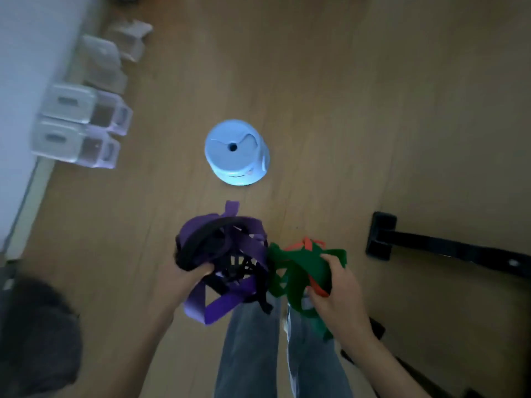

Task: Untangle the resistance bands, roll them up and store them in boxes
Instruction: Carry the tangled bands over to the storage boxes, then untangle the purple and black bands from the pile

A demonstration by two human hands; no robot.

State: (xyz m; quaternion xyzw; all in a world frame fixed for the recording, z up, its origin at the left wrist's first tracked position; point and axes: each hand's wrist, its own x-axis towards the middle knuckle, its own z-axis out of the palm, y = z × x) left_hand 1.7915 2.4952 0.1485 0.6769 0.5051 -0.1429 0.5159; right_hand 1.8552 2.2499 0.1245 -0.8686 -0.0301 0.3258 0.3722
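Both hands' grip on tangled bands (247, 262), bundle lying left-right.

The floor (344, 96) is brown wood with long boards. A white wall (26, 53) runs along the left side, far from the hands, with a pale strip at its bottom. A light blue round stool (235, 153) stands on the floor just ahead of the hands. A black flat thing (431, 245) lies on the floor to the right. The light is dim and the room looks a bit blurry.
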